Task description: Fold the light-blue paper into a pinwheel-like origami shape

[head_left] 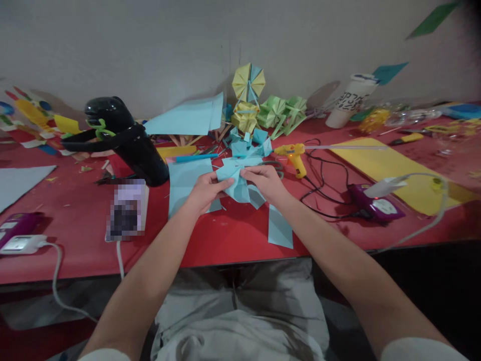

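A piece of folded light-blue paper [237, 186] is held between my two hands, just above the red table. My left hand [207, 190] pinches its left edge with thumb and fingers. On the upper right, the fingertips of my right hand [265, 179] are closed on the same paper. Flat blue sheets [188, 183] lie under and beside my left hand. A small blue paper strip [280, 228] rests below my right wrist. Behind the hands stand several folded blue paper pieces [246, 145]. Scissors [276, 168] lie partly hidden beyond my right hand.
A yellow glue gun [296, 156] with its cord lies right of my hands, near a purple power strip [376, 203] and yellow paper [398, 170]. At left stand a black bottle [139, 145] and a phone [128, 210]. Folded paper models [248, 95] stand by the wall.
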A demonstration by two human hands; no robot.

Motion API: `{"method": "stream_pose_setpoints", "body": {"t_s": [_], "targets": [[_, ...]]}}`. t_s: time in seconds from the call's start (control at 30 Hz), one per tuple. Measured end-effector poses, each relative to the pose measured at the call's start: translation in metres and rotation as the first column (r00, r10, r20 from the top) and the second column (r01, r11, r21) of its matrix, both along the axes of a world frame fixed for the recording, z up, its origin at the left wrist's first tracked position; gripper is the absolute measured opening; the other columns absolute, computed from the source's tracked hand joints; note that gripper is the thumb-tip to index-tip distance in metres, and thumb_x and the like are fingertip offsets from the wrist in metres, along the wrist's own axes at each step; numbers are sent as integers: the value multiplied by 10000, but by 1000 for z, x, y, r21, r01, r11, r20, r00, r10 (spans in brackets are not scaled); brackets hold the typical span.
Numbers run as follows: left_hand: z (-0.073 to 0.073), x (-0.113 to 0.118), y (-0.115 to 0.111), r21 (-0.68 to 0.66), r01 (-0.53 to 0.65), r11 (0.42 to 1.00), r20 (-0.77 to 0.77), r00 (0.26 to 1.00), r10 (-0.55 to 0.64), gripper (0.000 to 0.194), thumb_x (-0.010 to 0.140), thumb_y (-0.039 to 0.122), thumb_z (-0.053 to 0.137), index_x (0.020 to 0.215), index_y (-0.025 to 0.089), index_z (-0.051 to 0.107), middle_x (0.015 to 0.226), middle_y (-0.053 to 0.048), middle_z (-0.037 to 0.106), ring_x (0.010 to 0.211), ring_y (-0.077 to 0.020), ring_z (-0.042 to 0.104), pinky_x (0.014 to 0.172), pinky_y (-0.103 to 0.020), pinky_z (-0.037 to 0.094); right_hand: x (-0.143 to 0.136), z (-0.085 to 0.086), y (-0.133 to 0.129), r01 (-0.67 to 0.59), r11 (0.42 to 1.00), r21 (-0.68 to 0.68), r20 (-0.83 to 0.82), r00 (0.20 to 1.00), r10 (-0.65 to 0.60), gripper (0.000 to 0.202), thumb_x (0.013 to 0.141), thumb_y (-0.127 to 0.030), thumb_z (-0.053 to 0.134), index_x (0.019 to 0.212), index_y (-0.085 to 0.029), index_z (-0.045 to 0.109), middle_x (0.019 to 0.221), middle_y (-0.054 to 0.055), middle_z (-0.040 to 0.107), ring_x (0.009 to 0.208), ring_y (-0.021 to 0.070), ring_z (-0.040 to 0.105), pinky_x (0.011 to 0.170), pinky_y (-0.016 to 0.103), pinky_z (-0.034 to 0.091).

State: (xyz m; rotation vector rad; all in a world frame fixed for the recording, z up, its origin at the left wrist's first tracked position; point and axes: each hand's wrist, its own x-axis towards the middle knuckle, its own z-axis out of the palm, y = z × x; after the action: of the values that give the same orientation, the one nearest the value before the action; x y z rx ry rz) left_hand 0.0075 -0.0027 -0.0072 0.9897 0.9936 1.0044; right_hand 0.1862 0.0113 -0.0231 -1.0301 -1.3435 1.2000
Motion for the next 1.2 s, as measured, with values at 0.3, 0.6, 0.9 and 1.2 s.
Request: {"method": "stream_pose_setpoints", "body": {"t_s": [0.3,0.6,0.9,1.2], "targets": [[5,2,-1,-2,-34,999,2,999,34,443,484,246,916,864,124,724,796,-44,735,708,-157,663,738,-347,571,-2,7,-3,-105,982,-156,-224,972,69,208,621,-377,797,614,-193,701,685,7,616,674,133,555,679,288,487],[2,0,-1,17,-13,1000,0,1000,13,456,516,249,906,911,112,725,833,-67,748,738,-172,683,788,-377,567,-2,5,-1,-65,990,-125,-178,983,42,228,634,-390,785,603,-189,684,701,12,615,702,136,555,637,273,457],[0,0,1,39,-26,999,-12,1000,26,483,520,227,900,952,103,723,863,-86,754,747,-180,692,783,-372,561,0,2,1,-64,994,-87,-144,988,51,264,672,-423,753,619,-186,648,706,7,580,677,128,519,643,280,457],[-5,-2,4,104,-18,994,-50,998,23,454,540,248,892,936,114,717,853,-74,756,753,-179,694,782,-360,568,-1,5,-1,-120,989,-91,-151,983,106,315,677,-444,751,619,-176,595,640,-22,481,612,102,463,600,260,421]]}}
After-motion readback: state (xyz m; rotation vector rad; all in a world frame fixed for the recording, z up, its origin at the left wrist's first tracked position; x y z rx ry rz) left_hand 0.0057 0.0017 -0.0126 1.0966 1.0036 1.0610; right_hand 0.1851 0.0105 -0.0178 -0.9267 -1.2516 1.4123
